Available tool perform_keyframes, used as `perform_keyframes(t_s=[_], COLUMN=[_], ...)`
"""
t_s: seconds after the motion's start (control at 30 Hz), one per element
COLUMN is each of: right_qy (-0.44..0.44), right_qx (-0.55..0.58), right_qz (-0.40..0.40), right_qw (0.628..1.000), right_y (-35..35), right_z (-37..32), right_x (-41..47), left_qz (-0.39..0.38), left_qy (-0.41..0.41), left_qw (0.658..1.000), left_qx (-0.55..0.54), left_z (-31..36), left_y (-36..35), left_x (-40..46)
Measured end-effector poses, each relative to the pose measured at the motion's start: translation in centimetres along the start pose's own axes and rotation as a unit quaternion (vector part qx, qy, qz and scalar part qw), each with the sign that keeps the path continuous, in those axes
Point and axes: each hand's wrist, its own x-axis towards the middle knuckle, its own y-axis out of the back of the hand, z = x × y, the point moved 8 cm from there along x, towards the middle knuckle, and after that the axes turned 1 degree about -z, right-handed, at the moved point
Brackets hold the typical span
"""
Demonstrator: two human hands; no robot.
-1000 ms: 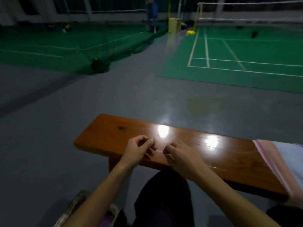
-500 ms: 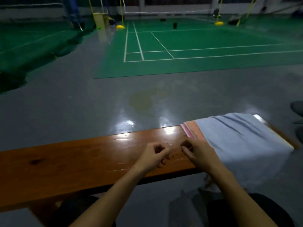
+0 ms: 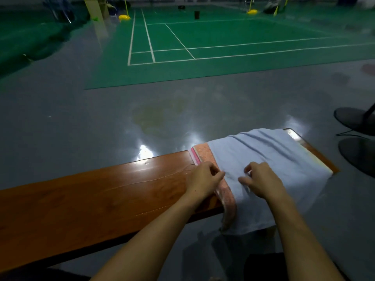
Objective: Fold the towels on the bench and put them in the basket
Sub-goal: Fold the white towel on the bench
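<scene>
We see pale blue towel draped across right end of wooden table, near edge hanging off front, soft creases running over top. Beneath it, orange-pink towel with pink stripe peeks out at left side. Left hand pinches blue towel's left edge; right hand rests on blue cloth, fingers curled, grip on fabric unclear.

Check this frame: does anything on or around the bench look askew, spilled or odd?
The blue towel lies crooked over the orange towel, both sagging off the bench's near edge. A yellowish stain marks the grey floor beyond. No basket is in view.
</scene>
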Motion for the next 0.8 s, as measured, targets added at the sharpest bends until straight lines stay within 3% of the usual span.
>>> perform_keyframes(t_s=[0.2,0.4,0.53,0.63,0.7,0.8], right_qy=[0.008,0.021,0.071,0.132,0.183,0.247], right_qx=[-0.007,0.02,0.055,0.104,0.151,0.216], right_qz=[0.023,0.029,0.053,0.096,0.125,0.117], right_qw=[1.0,0.999,0.995,0.981,0.963,0.937], right_y=[-0.7,-0.1,0.9,2.0,2.8,2.8], right_z=[0.5,-0.3,-1.5,-3.3,-4.9,-8.2], right_x=[1.0,0.8,-0.4,-1.3,-2.0,-3.5], left_qz=[0.011,-0.046,-0.049,-0.015,0.01,0.039], left_qy=[0.037,0.04,0.023,0.014,0.042,0.113], left_qw=[0.996,0.995,0.998,0.986,0.959,0.891], left_qx=[0.082,0.082,-0.018,-0.165,-0.279,-0.438], left_z=[1.1,1.6,1.0,0.9,0.3,-0.8], left_y=[-3.5,-4.2,-3.2,-1.5,-0.7,0.6], left_x=[1.7,1.6,1.1,0.5,0.5,0.5])
